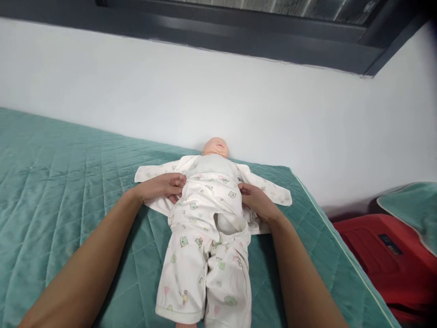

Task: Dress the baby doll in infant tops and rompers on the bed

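A baby doll (pixel 216 147) lies on its back with its head against the wall. It wears white printed baby trousers (pixel 205 218), pulled high over its belly, with an oval opening at the crotch. Under its back an open white baby shirt (pixel 280 193) is spread out, sleeves stretched to both sides. My left hand (pixel 164 187) is at the left side of the trousers' waist, its fingers curled against the fabric. On the opposite side, my right hand (pixel 256 198) pinches the waist edge, its fingertips partly hidden by the cloth.
A green quilted cover (pixel 68 196) lies beneath the doll, its edge (pixel 341 241) running down on the right. Beyond that edge stand a red plastic object (pixel 382 255) and more green fabric (pixel 413 205). A white wall (pixel 153 91) rises behind, under a dark window frame (pixel 205 32).
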`<action>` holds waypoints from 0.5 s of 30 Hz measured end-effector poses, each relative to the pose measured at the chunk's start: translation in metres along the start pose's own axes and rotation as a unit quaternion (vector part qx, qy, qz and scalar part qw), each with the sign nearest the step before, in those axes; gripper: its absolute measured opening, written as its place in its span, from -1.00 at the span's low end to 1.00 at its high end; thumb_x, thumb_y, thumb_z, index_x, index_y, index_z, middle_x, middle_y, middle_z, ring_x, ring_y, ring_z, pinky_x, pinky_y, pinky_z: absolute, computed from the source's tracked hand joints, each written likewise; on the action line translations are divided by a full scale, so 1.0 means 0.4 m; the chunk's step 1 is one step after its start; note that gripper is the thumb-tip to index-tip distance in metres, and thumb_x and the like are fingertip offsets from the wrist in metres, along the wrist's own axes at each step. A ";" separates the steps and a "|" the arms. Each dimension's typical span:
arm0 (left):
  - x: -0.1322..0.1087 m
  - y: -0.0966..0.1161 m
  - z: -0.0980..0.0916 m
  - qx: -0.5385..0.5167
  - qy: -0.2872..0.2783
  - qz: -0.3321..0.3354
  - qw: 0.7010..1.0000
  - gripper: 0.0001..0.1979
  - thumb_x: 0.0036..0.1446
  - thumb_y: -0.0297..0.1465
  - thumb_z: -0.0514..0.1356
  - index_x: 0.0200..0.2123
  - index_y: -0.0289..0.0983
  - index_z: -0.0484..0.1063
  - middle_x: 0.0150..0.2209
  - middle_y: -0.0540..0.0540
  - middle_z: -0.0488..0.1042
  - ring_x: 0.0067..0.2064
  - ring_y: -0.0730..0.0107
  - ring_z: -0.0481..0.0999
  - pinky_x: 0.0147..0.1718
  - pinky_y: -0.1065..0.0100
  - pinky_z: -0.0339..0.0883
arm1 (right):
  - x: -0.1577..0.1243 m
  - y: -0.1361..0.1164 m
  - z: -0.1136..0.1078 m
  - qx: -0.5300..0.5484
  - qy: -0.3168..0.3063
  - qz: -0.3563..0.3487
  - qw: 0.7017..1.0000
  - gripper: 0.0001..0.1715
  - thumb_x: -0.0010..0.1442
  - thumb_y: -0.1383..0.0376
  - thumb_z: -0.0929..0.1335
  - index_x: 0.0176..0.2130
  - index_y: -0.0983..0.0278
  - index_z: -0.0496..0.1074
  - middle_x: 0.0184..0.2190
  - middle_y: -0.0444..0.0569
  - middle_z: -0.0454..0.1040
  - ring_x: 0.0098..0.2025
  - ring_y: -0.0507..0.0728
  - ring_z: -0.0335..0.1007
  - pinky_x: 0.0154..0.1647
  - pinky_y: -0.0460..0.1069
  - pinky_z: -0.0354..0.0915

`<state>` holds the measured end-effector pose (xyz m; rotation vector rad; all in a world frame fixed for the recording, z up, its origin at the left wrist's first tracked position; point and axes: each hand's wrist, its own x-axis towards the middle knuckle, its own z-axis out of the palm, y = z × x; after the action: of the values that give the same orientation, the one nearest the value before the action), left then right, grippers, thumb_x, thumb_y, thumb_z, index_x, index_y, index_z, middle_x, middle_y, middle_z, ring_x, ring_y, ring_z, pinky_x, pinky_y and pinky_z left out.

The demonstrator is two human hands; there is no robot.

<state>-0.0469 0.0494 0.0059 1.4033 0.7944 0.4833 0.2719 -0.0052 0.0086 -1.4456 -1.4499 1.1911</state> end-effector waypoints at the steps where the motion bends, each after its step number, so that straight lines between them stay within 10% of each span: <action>1: 0.002 0.001 0.005 0.006 0.009 -0.004 1.000 -0.68 -0.04 -0.32 0.35 -0.19 -0.22 0.41 -0.30 -0.05 0.48 -0.32 0.41 0.49 -0.37 0.42 0.40 | 0.003 0.001 -0.001 -0.002 -0.011 0.008 1.000 -0.86 -0.10 0.30 0.40 -0.42 0.25 0.40 -0.53 -0.17 0.42 -0.46 0.04 0.28 -0.47 -0.09 0.23; 15: 0.024 -0.003 0.040 0.065 0.183 -0.033 0.980 -0.79 -0.14 -0.40 0.25 -0.35 -0.23 0.36 -0.53 0.03 0.38 -0.53 0.39 0.41 -0.55 0.39 0.28 | 0.048 0.051 0.008 -0.091 0.079 0.041 0.992 -0.91 -0.14 0.37 0.29 -0.49 0.21 0.34 -0.61 -0.17 0.39 -0.58 0.05 0.22 -0.55 -0.05 0.10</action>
<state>-0.0289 0.0453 0.0024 1.4219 1.1832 0.6584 0.2735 0.0122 -0.0139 -1.6978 -1.4312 0.9877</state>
